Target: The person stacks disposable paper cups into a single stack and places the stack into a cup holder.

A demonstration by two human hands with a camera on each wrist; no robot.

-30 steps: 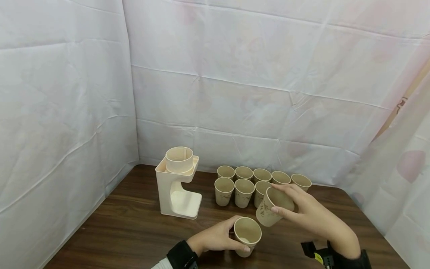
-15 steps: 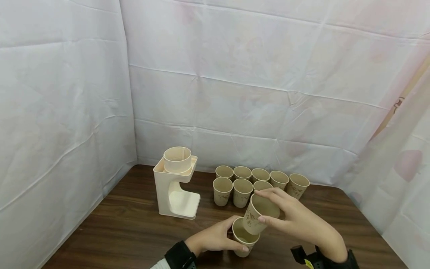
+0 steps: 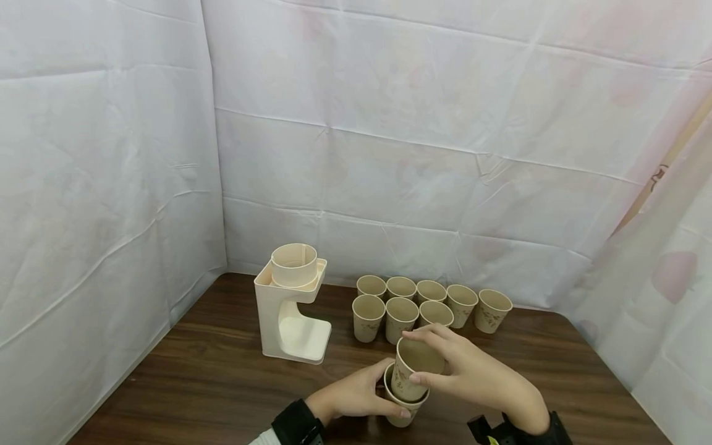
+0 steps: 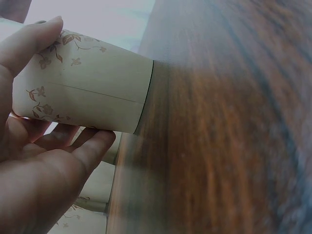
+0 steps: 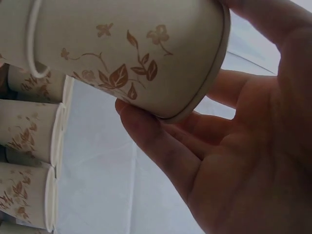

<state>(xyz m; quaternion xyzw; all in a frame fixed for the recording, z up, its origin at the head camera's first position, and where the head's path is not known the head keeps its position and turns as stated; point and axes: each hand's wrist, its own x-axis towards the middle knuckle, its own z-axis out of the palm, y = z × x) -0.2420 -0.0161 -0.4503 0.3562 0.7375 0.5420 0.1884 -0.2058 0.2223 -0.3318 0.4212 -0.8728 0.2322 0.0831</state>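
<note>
Near the table's front, my left hand (image 3: 358, 392) grips an upright beige paper cup (image 4: 92, 83) with a brown leaf print, thumb on one side and fingers on the other. My right hand (image 3: 470, 377) holds a second paper cup (image 5: 161, 53) near its rim. The second cup's lower part is inside the first cup's mouth, and it stands slightly tilted with most of its wall above the rim. Behind them, several matching paper cups (image 3: 368, 316) stand upright in two rows.
A cream stand (image 3: 272, 315) with a round open-topped holder (image 3: 295, 266) is left of the cups. White sheets (image 3: 356, 167) hang behind and beside the dark wooden table (image 3: 211, 371).
My right hand has brought its cup left and down, from beside the left hand's cup into its mouth. My left hand has stayed nearly in place.
</note>
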